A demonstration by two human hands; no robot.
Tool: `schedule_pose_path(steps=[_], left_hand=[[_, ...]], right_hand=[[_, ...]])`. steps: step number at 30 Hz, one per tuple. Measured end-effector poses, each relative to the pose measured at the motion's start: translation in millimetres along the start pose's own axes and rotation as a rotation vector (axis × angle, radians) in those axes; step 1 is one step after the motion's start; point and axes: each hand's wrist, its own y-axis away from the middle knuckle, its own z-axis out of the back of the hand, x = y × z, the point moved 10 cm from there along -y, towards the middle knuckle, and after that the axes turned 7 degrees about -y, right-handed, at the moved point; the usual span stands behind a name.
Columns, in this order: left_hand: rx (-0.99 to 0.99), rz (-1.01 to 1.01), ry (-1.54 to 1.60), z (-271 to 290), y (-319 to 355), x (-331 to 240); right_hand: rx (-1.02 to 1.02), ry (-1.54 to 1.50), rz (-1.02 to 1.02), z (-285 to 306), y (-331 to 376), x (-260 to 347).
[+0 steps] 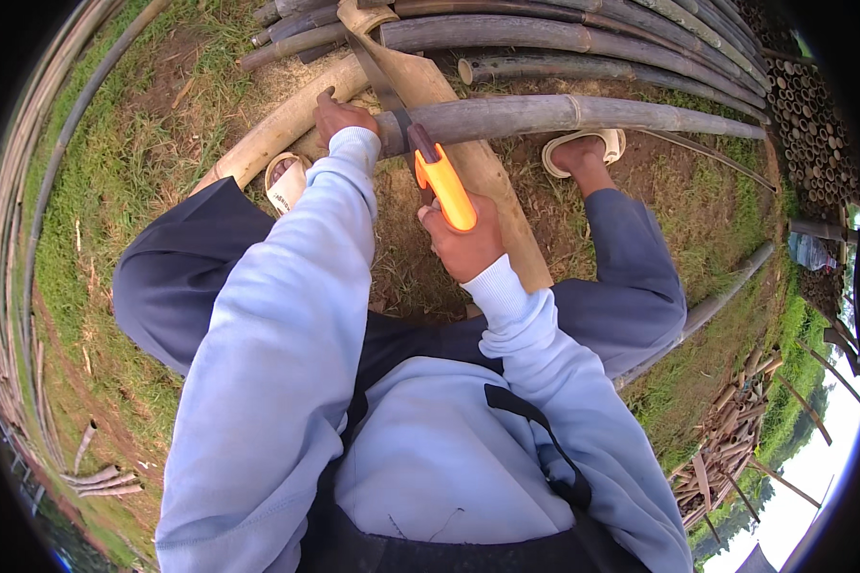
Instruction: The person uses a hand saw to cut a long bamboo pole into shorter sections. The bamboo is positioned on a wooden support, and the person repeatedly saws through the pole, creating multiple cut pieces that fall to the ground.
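Observation:
My right hand [466,237] is wrapped round the orange handle [446,191] of a hand saw. The saw's long dark blade [376,74] runs away from me across a thick grey bamboo pole [506,116], near the pole's left end. My left hand [342,116] is closed on that left end, just left of the blade. Beneath the pole lies a pale plank-like piece [506,205], slanting from the far middle toward my right knee. How deep the blade sits in the bamboo I cannot tell.
Beside my left foot lies a thick tan log [282,129]. Several long bamboo poles [545,36] are laid out at the far side, and more thin poles [43,181] curve along the left. Stacked bamboo [805,119] and a heap of cut pieces [726,435] stand to the right.

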Motion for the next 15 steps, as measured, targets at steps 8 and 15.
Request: schedule_pose_path(steps=[8,15], left_hand=[[-0.049,-0.049,0.045,0.9,3.2,2.1],[0.053,0.071,-0.027,-10.6,1.2,15.4]], right_hand=[[-0.051,0.080,-0.207,55.0,145.9,38.2],[-0.040,0.038,-0.137,23.5,55.3,17.7]])
